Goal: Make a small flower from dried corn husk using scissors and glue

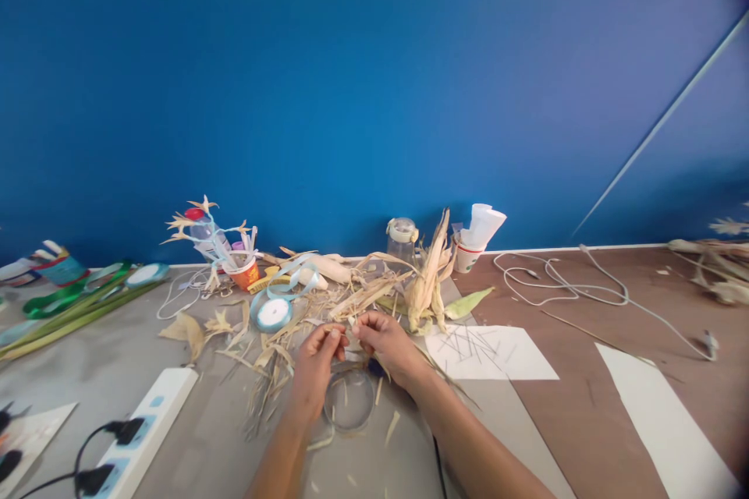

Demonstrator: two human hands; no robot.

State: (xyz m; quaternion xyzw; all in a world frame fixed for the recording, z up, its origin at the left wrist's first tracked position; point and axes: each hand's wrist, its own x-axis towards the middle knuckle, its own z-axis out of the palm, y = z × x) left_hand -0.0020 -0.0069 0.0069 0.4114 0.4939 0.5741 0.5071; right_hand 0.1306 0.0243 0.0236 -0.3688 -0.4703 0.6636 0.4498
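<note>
My left hand [316,362] and my right hand [386,343] meet over the table, fingers pinched together on a thin strip of dried corn husk [348,327] between them. Just below the hands lies a clear round lid or ring [349,401]. A heap of dried husk strips [304,320] spreads out beyond and left of the hands. A dried corn cob in its husk [430,281] stands just past my right hand.
A light blue ribbon spool [272,313], an orange cup with sticks [244,271], a glass jar [402,238], a paper cup [468,253]. White power strip [149,425] at the near left, white paper with pins [488,351], grey cable [585,288], green stalks [70,312]. Blue partition behind.
</note>
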